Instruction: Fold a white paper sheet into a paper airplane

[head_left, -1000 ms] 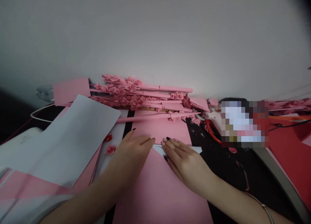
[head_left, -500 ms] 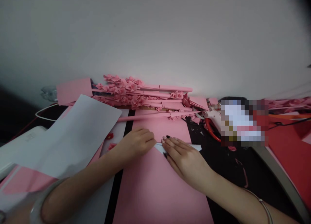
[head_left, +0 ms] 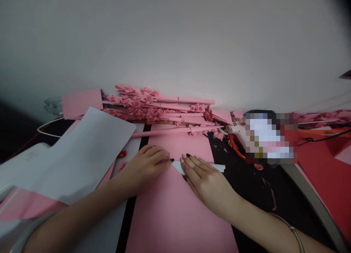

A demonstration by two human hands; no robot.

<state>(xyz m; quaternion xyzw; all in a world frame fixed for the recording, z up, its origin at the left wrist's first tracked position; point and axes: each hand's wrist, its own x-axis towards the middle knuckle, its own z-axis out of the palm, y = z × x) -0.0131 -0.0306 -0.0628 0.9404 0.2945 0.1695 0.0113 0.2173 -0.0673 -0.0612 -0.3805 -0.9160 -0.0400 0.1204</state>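
Observation:
A narrow folded or rolled piece of white paper (head_left: 177,166) lies crosswise over a long pink paper sheet (head_left: 181,216). At its left end is my left hand (head_left: 149,167), closed, with bent fingers and the thumb against the paper; the fingertips are partly hidden. My right hand (head_left: 205,178) rests flat on the white paper with its fingers stretched out, covering the middle. Past those fingers, the paper's right end sticks out over the dark table (head_left: 246,198).
Pink paper flowers (head_left: 145,99) and rolled stems lie along the wall. A large white sheet (head_left: 90,161) slopes at the left. Red-handled scissors (head_left: 236,147) and a blurred-out phone-like item (head_left: 270,136) lie right, beside red paper (head_left: 326,183). A white device (head_left: 24,161) stands far left.
My left hand has turned so its thumb shows and moved slightly left along the white paper. My right hand stays flat on it. The whole view has shifted a little.

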